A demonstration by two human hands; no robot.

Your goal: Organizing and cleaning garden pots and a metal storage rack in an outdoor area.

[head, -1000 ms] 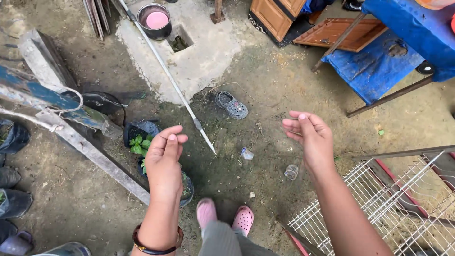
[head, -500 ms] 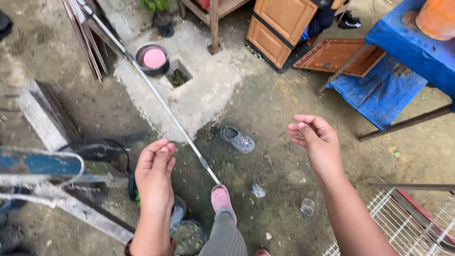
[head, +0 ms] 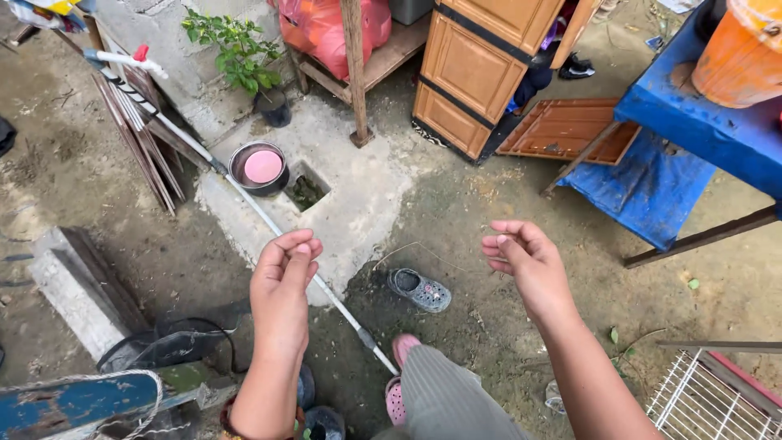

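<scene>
My left hand (head: 281, 285) is held out in front of me over the dirt ground, fingers loosely curled with the thumb near the fingertips, and nothing shows in it. My right hand (head: 525, 261) is held out at the same height, palm turned inward, fingers curled, also holding nothing. Between and below the hands lie a long white pipe (head: 244, 195) and a single grey clog (head: 419, 290). My foot in a pink clog (head: 405, 346) stands by the pipe's near end.
A metal pot with a pink lid (head: 262, 167) sits on a concrete slab (head: 366, 187) beside a square hole. Behind are a wooden cabinet (head: 476, 73), a potted plant (head: 236, 49), a blue table (head: 700, 122) bearing an orange bucket (head: 745, 53), and a wire rack (head: 717, 399) at lower right.
The view has swung up and forward as I stepped ahead, bringing the cabinet and plant into sight. Both hands stay raised with nothing in them and have drawn slightly closer together.
</scene>
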